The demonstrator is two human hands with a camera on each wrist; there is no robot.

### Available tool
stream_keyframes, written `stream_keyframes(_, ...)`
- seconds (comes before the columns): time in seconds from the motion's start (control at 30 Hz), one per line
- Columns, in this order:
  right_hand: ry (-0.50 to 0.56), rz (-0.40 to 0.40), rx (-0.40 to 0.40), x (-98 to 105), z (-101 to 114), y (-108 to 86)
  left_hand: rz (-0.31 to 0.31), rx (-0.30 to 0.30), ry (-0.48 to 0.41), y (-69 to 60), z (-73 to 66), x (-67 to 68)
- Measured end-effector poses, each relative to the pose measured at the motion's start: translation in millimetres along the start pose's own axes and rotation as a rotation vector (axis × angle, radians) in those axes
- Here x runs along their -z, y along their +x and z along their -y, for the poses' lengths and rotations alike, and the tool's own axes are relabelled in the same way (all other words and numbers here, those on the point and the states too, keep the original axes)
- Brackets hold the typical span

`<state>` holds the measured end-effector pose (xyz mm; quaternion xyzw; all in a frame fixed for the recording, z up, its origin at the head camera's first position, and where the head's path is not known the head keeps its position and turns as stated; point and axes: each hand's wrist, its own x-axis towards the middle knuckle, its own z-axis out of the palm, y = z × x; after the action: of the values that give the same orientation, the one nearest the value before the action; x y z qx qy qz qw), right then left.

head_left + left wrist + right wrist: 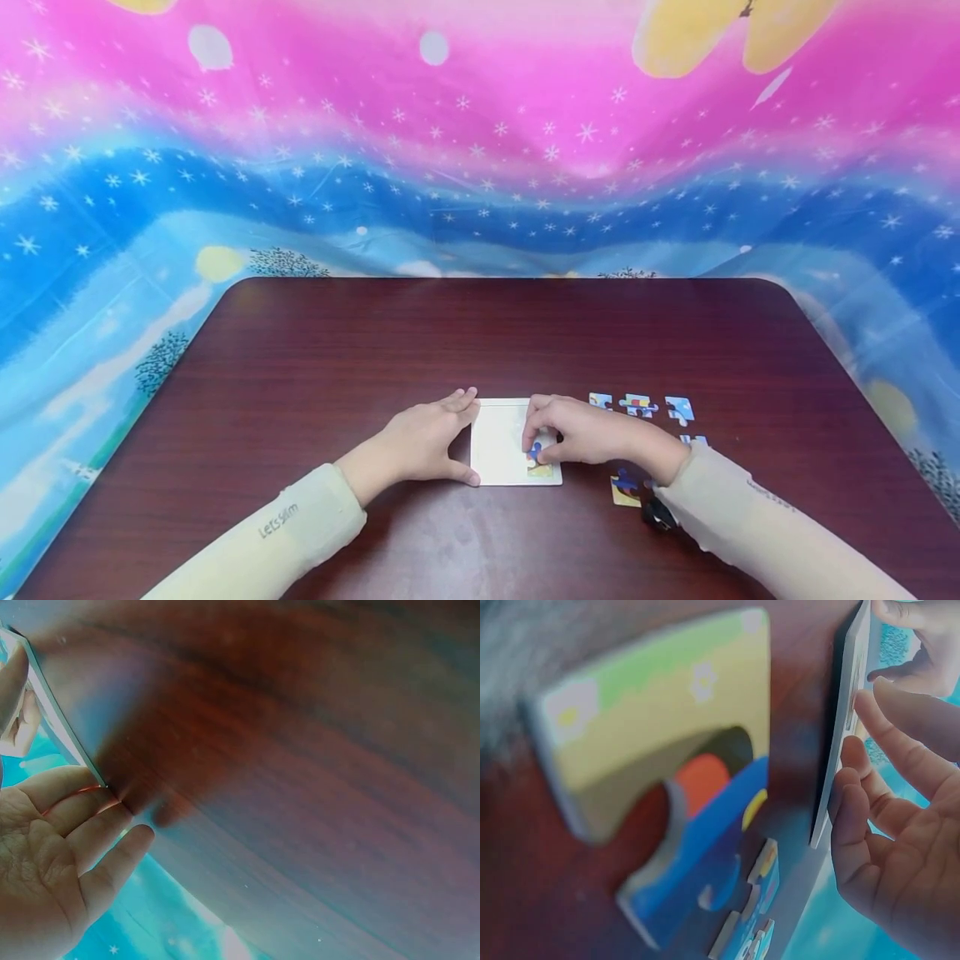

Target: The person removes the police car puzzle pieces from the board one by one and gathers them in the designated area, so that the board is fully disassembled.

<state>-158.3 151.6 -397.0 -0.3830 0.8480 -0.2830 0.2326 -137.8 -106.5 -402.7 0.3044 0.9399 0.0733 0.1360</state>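
Observation:
A white puzzle board (498, 446) with a raised rim lies on the table. One jigsaw piece (540, 470), blue and yellow, sits at the lower right corner of the board. My right hand (570, 429) pinches the upper part of this piece with thumb and curled fingers; in the right wrist view the hand (907, 832) hides the piece. At the board's left edge rests my left hand (423, 437), thumb by the near corner and fingers by the far one. The left wrist view shows that hand (45, 855) with straight fingers against the board's edge (64, 720).
Right of the board lie several loose pieces, among them a sky-blue piece (679, 408), a red and yellow piece (638, 406) and a yellow and blue piece (626, 490). A black object (660, 515) shows at the right wrist. A patterned cloth (480, 167) hangs behind the table (375, 350).

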Motion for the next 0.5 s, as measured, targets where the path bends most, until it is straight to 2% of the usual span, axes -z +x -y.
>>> stream_keyframes(0.23, 0.037, 0.009, 0.002, 0.8, -1.5, -0.5, 0.003, -0.005, 0.001, 0.5, 1.1, 0.1)
stream_keyframes(0.5, 0.095, 0.04, -0.033, -1.0, -2.5, 0.3, -0.004, -0.009, -0.008, 0.4, 2.1, -1.2)
